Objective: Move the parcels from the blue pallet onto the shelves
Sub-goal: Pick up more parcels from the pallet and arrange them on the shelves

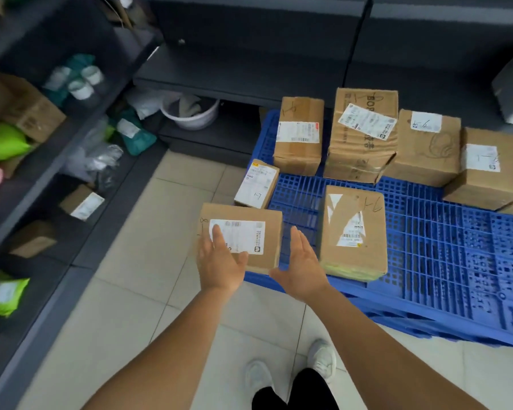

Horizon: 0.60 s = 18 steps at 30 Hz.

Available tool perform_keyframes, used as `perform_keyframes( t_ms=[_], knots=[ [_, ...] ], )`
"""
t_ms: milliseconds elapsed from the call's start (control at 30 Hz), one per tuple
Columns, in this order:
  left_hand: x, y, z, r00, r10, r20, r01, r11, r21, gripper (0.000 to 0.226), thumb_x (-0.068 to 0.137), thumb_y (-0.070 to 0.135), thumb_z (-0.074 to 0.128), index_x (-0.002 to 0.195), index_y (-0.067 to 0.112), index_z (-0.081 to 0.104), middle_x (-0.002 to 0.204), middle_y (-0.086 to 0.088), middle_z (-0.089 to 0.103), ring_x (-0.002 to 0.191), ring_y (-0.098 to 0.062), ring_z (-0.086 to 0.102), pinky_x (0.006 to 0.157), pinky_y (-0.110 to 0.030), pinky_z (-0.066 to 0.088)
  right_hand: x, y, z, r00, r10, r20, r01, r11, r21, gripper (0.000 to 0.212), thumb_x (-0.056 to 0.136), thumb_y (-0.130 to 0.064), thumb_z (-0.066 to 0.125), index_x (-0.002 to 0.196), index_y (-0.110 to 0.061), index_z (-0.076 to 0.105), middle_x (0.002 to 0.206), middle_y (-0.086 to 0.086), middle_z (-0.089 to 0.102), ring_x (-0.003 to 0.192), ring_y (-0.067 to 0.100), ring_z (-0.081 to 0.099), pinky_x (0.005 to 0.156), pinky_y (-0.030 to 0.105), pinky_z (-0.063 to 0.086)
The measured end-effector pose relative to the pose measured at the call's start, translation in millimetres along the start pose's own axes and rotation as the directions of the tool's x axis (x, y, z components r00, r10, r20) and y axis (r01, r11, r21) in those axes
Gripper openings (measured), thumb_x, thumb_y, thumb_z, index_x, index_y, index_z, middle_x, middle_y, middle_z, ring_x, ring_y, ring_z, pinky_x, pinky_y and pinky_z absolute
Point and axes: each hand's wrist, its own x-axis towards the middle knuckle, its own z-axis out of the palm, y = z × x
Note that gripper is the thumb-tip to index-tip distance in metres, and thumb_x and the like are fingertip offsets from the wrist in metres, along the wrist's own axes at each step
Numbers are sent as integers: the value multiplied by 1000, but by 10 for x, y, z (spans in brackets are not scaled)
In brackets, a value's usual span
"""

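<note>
Parcels: seven, seemingly, on pallet (427,232); left hand (219,261), right hand (299,264) spread wide.

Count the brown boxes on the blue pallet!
7: four in the back row, a small one at the left edge, two in front. More may hide off-frame right.

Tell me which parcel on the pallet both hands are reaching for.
The flat cardboard box at the blue pallet's near-left corner. The left hand rests on its white label and the right hand is open beside it; the other boxes sit untouched further back.
</note>
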Motion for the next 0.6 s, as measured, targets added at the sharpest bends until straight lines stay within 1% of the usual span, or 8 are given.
perform_keyframes(
  t_ms=[133,267,333,400,467,500,567,600],
  knots=[
    [153,-270,-99,985,-172,11,172,985,-31,87,84,32,69,149,7,18,155,-19,18,146,-29,8,116,-43,21,197,-93,180,999,21,50,-21,1000,6,105,81,-30,70,153,-24,-7,161,0,3,148,19,6,118,44,22],
    [275,-443,-53,974,-215,67,220,972,-78,70,80,31,68,137,6,35,139,-14,38,136,-30,29,108,-37,32,481,-192,139,996,39,78,-26,986,-163,104,84,-28,67,153,-19,-10,161,-2,-11,148,21,-1,119,44,17],
    [241,-488,1,977,-194,85,201,976,-84,61,78,30,70,128,8,43,135,-10,40,131,-29,35,107,-37,35,641,-259,80,997,25,69,-8,971,-240,104,84,-31,68,153,-18,-8,160,-1,-14,148,22,-4,120,43,15],
    [199,-487,49,979,-181,91,192,973,-129,63,81,26,70,133,9,38,145,-10,29,139,-28,26,108,-37,35,774,-312,35,997,12,80,15,948,-318,106,83,-33,71,153,-21,-9,160,0,-17,148,23,-10,119,44,12],
    [151,-433,79,969,-221,110,240,946,-217,75,85,21,67,146,10,24,157,-13,4,147,-25,3,108,-34,33,868,-337,11,994,-6,111,49,921,-387,110,81,-35,73,153,-23,-10,160,0,-17,148,23,-13,118,45,12],
    [123,-391,100,963,-248,104,267,927,-264,74,86,18,66,147,8,24,158,-14,0,147,-26,2,105,-32,35,905,-340,0,991,-11,132,64,914,-401,112,80,-36,74,153,-23,-10,161,-1,-14,148,23,-13,119,46,13],
    [81,-307,189,944,-319,82,324,855,-406,69,84,15,68,141,3,31,153,-17,26,137,-27,32,93,-26,41,943,-341,-16,988,-15,155,77,913,-402,116,76,-40,77,153,-22,-8,160,0,0,148,24,-6,118,47,18],
    [51,-259,232,921,-375,105,374,777,-507,67,82,14,69,138,2,32,142,-13,44,121,-24,48,86,-23,44,930,-341,-16,988,-10,156,74,912,-404,118,74,-42,78,153,-23,-7,157,2,8,147,24,2,117,46,22]
  ],
)
